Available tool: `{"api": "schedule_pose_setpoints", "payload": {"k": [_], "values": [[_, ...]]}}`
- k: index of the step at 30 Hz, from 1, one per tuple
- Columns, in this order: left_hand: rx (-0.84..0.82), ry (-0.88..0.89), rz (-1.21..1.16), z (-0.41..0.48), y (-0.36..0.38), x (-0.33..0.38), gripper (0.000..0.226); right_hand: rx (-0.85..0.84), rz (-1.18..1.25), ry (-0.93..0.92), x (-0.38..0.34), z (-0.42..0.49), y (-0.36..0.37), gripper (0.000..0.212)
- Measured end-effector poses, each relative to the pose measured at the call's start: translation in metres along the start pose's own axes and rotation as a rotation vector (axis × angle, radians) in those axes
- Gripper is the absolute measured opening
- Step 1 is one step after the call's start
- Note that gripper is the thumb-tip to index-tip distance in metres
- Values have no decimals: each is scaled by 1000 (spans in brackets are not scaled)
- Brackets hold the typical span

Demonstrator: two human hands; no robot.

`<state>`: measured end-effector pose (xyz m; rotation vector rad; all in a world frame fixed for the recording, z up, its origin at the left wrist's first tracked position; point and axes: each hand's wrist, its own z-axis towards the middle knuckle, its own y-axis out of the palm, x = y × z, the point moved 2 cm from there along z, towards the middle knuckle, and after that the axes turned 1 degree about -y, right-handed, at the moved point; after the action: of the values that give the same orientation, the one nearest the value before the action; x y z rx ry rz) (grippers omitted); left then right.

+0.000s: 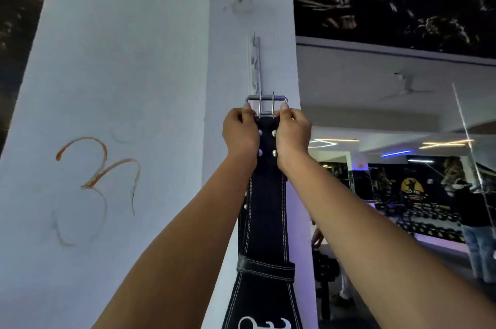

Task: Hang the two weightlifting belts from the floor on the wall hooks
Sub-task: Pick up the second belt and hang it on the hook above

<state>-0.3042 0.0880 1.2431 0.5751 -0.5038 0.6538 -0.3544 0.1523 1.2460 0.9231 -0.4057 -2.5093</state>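
Note:
A black leather weightlifting belt (266, 216) with white stitching hangs straight down against a white pillar (126, 65). Its silver double-prong buckle (266, 106) is at the top, level with the lowest hook of a vertical metal hook rail (255, 63) fixed to the pillar. My left hand (240, 134) grips the belt's left edge just under the buckle. My right hand (292, 135) grips the right edge at the same height. Whether the buckle sits over a hook I cannot tell. The second belt is out of view.
The pillar's right edge runs just beside my right hand. To the right is a mirrored gym wall (402, 181) with dumbbell racks and a person standing at the far right (477, 221). An orange mark (96, 167) is painted on the pillar's left face.

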Motion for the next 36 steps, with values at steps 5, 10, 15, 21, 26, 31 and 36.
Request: {"api": "schedule_pose_setpoints", "payload": {"k": [5,10,15,21,26,31,36], "values": [[62,58,25,43,19,1,27,-9,-10,-24,3,41,22,32],[96,113,54,85,38,0,26,-26,-6,-37,8,81,41,32],[109,129,98,126,53,-5,26,-47,4,-22,13,115,58,33],[120,66,119,160,60,-19,35,-64,-7,47,35,141,78,30],[140,51,131,178,66,-37,37,-33,-22,74,54,159,79,26],[184,93,153,179,69,-39,23,-7,-24,41,57,163,80,29],[200,184,326,167,63,-43,30,20,-69,-13,68,156,75,47]]}}
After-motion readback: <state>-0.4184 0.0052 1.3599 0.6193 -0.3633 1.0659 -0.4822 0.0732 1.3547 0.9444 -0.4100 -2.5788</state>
